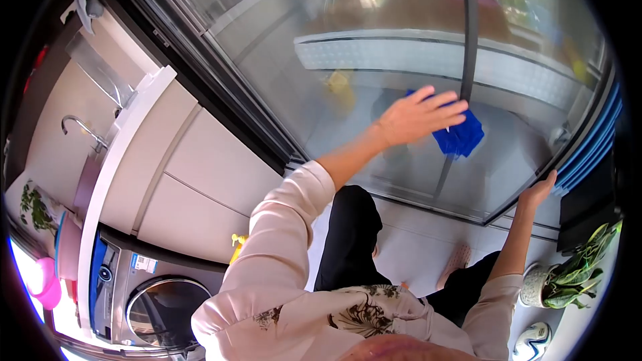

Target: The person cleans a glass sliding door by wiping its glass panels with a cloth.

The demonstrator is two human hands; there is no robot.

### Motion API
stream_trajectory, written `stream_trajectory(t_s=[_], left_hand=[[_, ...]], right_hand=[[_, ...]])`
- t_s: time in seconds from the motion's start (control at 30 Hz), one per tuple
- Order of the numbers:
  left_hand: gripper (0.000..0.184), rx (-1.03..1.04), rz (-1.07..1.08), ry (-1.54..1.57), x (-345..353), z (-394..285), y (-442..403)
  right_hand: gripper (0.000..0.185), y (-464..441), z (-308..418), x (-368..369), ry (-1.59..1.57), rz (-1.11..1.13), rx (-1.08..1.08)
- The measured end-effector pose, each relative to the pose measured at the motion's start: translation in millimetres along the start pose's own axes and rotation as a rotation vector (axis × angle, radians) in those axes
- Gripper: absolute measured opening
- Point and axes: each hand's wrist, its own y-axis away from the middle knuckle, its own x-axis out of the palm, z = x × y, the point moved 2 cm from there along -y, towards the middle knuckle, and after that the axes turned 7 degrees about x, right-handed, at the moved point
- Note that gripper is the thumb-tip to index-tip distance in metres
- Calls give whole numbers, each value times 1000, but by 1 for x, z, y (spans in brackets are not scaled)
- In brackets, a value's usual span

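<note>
Left hand: just past 12 o'clock from the person's chest, fingers extended and a little apart, laid over the cloth; the palm is hidden, so I can't tell if any fabric is pinched.
Cloth: blue and crumpled, at 1 o'clock, between the left hand and the glass, most of it showing beyond the fingers toward 4 o'clock from the hand.
Glass: a wide framed panel filling 11 to 2 o'clock, with a dark upright bar beside the cloth.
Right hand: at 2 o'clock, at the panel's outer edge; its fingers are mostly hidden, so I can't tell how tightly they close.
Slats: blue, stacked at 2 o'clock, just beyond the right hand.
Plant: leafy and potted, near 3 o'clock, a shoe beside it.
Slipper: pink, at 2 o'clock, on the pale floor.
Washer: round-doored, at 9 o'clock, under the counter.
Tap: curved, at 10 o'clock, above the counter.
</note>
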Motion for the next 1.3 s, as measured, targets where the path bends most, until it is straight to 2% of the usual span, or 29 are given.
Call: stream_trajectory(t_s=[0.03, 0.07, 0.13, 0.17, 0.27, 0.3, 0.4, 0.43, 0.47, 0.5, 0.53, 0.57, 0.63, 0.67, 0.7, 0.73, 0.77, 0.8, 0.9, 0.93, 0.97, 1.03, 1.13, 1.17, 1.2, 1.27, 1.3], left_hand=[[50, -56, -53, 5, -10, 28, 2], [53, -95, 0, -115, -32, 62, 4], [66, -334, -51, -252, -66, 136, 21], [69, -460, -155, -301, -84, 170, 33], [48, -822, -391, -436, -103, 253, 106], [45, -999, -450, -394, -103, 264, 132], [56, -1447, -652, -363, -73, 260, 205], [52, -1579, -798, -191, -63, 248, 218], [47, -1537, -843, -148, -54, 231, 222], [42, -1682, -831, 17, -47, 210, 210], [37, -1531, -722, -20, -44, 185, 183], [36, -1214, -796, -132, -36, 158, 147], [58, -1075, -371, -176, -17, 110, 98], [68, -934, -422, -37, -42, 85, 45], [76, -810, -278, 86, -47, 74, 24], [76, -635, -178, 140, -50, 71, 7], [68, -388, -129, 3, -50, 78, -9], [58, -221, -184, -124, -51, 91, -25], [49, -89, -284, -292, -79, 161, -44], [48, -191, -304, -227, -95, 190, -37], [61, -335, -315, -358, -124, 211, -38], [62, -426, -419, -481, -142, 268, 4], [41, -606, -360, -699, -142, 324, 113], [43, -607, -430, -816, -137, 324, 148], [40, -715, -411, -835, -131, 313, 184], [39, -1213, -274, -810, -104, 269, 254], [38, -1418, -248, -765, -84, 244, 291]], right_hand=[[49, 2, 4, 1, -1, 14, -6], [52, 7, 8, 3, -22, 32, 33], [55, 7, 4, 2, -53, 44, 76], [53, -1, -3, -3, -19, 29, 36], [52, 6, 1, 0, 18, 18, 20], [53, 8, 1, 1, 13, 43, 41], [56, 11, 4, -3, 77, 76, 15], [57, 11, 3, -3, 113, 78, 5], [58, 12, 4, -3, 148, 79, -5], [59, 16, 8, -1, 133, 60, 29], [59, 17, 10, 1, 122, 48, 21], [59, 19, 10, 3, 115, 33, 21], [59, 22, 10, 8, 122, 42, 22], [59, 23, 11, 11, 100, 22, 30], [59, 25, 12, 14, 80, 3, 38], [59, 26, 12, 15, 85, 19, 36], [58, 25, 13, 14, 66, 18, 33], [57, 25, 14, 15, 47, 18, 30], [58, 24, 16, 14, -13, 39, 51], [57, 24, 15, 13, -15, 24, 53], [57, 26, 17, 13, 12, 4, 38], [57, 18, 11, 4, 68, 38, 4], [57, 23, 12, 0, 156, 97, -30], [58, 27, 15, 0, 179, 118, -37], [58, 30, 17, -1, 183, 110, -30], [58, 32, 20, 0, 189, 156, 21], [54, 32, 19, -1, 196, 108, -18]])
